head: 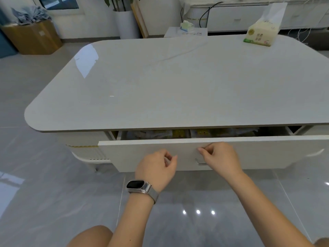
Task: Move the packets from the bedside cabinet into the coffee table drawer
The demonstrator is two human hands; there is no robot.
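The drawer (204, 154) of the coffee table stood a little way out from under the white worktop (160, 82), leaving a narrow gap along its top edge. Through that gap the packets (179, 133) lay inside the drawer, yellow and pale wrappers packed side by side, though shadow blurred their detail. Both hands were in front of the drawer's white face. The left hand (156, 169), with a watch (138, 186) on its wrist, had its fingers loosely curled and gripped nothing, hanging just before the panel. The right hand (219, 157) was beside it with fingers curled towards the panel near its upper edge, just above a small metal handle (200, 162); whether the fingertips pressed the panel or only hovered by it, I could not tell, and it held no packet. On the far right corner of the worktop stood a tissue pack (261, 32) with a sheet sticking up. Beyond the table were a small white stand with another tissue box (186, 26), a white planter (127, 24), and a cardboard box (33, 38) on the grey tiled floor (53, 193) at the left. A bare knee (89, 237) showed at the bottom edge.
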